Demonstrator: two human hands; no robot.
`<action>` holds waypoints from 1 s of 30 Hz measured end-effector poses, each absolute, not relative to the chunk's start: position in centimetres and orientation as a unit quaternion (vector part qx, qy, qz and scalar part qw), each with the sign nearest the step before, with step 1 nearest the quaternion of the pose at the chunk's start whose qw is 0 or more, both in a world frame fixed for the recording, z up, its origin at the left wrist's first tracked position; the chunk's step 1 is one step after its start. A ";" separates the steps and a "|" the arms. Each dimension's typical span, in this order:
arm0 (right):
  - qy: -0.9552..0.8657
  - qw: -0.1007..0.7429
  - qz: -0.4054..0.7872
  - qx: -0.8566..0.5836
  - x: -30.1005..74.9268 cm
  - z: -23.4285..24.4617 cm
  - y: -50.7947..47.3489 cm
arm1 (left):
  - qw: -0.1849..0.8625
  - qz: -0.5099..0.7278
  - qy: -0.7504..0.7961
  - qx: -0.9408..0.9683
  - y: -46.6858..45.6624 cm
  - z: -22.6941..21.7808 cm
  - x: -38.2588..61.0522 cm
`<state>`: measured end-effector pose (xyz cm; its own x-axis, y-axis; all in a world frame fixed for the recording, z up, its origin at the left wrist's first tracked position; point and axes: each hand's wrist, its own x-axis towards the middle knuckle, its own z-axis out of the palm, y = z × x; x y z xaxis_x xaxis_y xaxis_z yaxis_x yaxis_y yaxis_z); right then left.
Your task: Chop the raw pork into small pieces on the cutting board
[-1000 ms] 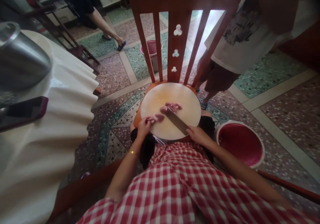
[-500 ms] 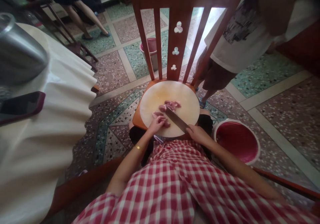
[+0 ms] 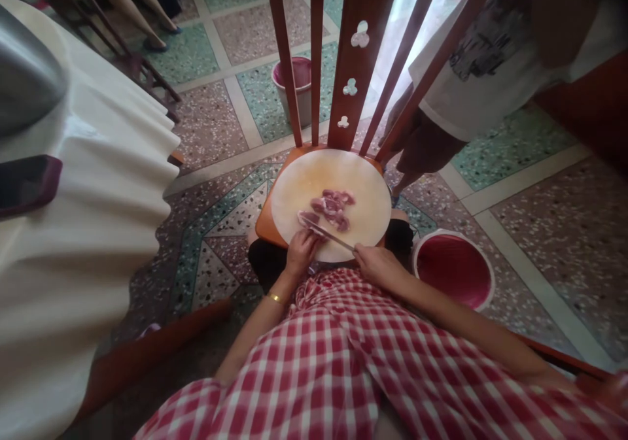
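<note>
A round pale cutting board [image 3: 294, 178] lies on the seat of a wooden chair in front of me. Pieces of raw meat [image 3: 333, 206] are heaped near its middle. My right hand [image 3: 377, 265] grips the handle of a kitchen knife [image 3: 330, 234], whose blade is turned edge-down and points left. The blade meets a piece of meat at the near left of the heap. My left hand [image 3: 303, 252] presses its bent fingers on that meat, right beside the blade; its fingertips are partly hidden.
A red-lined bucket [image 3: 454, 270] stands on the floor at right, another bin [image 3: 294, 90] behind the chair back [image 3: 338, 67]. At left, a cloth-covered table [image 3: 112, 146] holds a metal vessel [image 3: 29, 74] and a phone [image 3: 29, 185]. One person [image 3: 451, 93] stands at right, another's legs [image 3: 130, 8] show beyond.
The knife has moved from the heap toward me and left, its blade now upright at the meat by my left hand. More meat lies in the heap. The view has shifted slightly.
</note>
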<state>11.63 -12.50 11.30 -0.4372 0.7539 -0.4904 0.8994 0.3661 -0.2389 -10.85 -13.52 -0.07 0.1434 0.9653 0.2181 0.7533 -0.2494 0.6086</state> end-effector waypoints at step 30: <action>0.818 0.185 -0.172 0.517 14.9 9.4 -8.1 | 0.134 0.333 0.573 0.737 -12.9 -0.5 -10.0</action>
